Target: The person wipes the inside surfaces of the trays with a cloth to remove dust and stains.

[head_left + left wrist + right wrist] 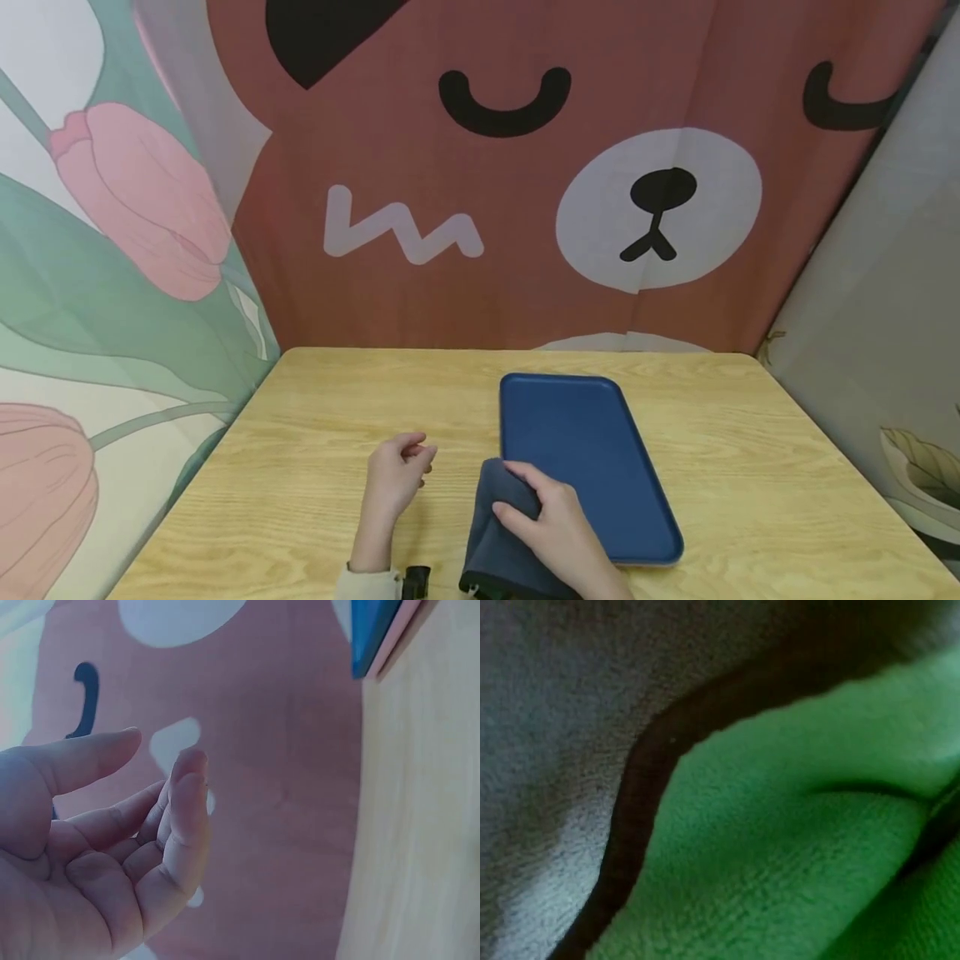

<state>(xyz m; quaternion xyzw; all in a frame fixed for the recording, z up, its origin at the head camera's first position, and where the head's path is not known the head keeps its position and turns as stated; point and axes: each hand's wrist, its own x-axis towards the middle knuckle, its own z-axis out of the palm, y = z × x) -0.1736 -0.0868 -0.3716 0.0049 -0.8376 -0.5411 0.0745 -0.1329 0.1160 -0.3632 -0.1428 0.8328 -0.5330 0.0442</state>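
Note:
My right hand (pixel 561 521) pinches the top of a dark grey-blue cloth (pixel 489 537) between thumb and fingers. The cloth hangs down, partly over the left edge of a blue tray (pixel 581 437). In the right wrist view the cloth fills the picture: a fuzzy grey face, a green face (pixel 780 825) and dark edging (pixel 637 795) between them; the right hand is out of that view. To the left of the cloth, my left hand (pixel 393 477) is raised with nothing in it. Its fingers (pixel 187 817) are loosely bent and the thumb stands apart from them in the left wrist view.
The tray lies lengthwise on a light wooden table (pixel 337 400), right of the middle. Behind the table hangs a curtain (pixel 517 183) with a bear print; a flower-print curtain (pixel 142 200) is on the left, and a pale one (pixel 885 275) on the right.

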